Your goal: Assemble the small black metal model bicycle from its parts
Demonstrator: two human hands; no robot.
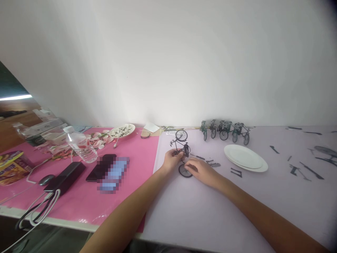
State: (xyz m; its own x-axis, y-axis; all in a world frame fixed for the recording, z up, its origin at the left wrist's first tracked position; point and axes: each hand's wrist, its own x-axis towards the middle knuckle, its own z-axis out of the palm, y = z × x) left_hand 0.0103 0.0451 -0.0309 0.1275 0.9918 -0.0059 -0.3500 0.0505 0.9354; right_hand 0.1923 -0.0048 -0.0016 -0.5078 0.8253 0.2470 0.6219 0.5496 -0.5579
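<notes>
In the head view, a small black model bicycle [186, 149] is held over the white tabletop near its seam with the pink part. My left hand [171, 160] is closed around the bicycle's frame, the thumb pressed on it. One spoked wheel [181, 135] points away from me, and the other wheel [183, 170] is at the near end. The fingers of my right hand [201, 169] are bent together at this near wheel, gripping around its hub and rim. My fingers hide part of the wheel. Small dark parts [213, 164] lie just beyond my right hand.
Several finished model bicycles [223, 130] stand along the wall. White plates [246, 158] sit right of my hands, with loose black parts [312, 170] beyond. On the pink side are a phone [101, 168], water bottle [80, 146], power strip [65, 179] and plate of small pieces [122, 130].
</notes>
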